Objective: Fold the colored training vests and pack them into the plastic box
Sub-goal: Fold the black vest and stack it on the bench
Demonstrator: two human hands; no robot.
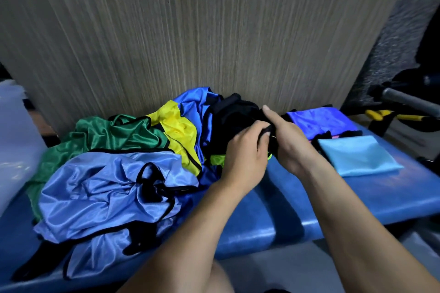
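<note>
Right now both hands meet at the black vest [234, 114] on the bench [273, 209], left hand [245, 152] and right hand [289, 140] fingers clamped on its near edge, the bundle lying toward eleven o'clock from them.

Green vest [114, 135], yellow vest [178, 131], black-trimmed pale blue vest [100, 188].
</note>
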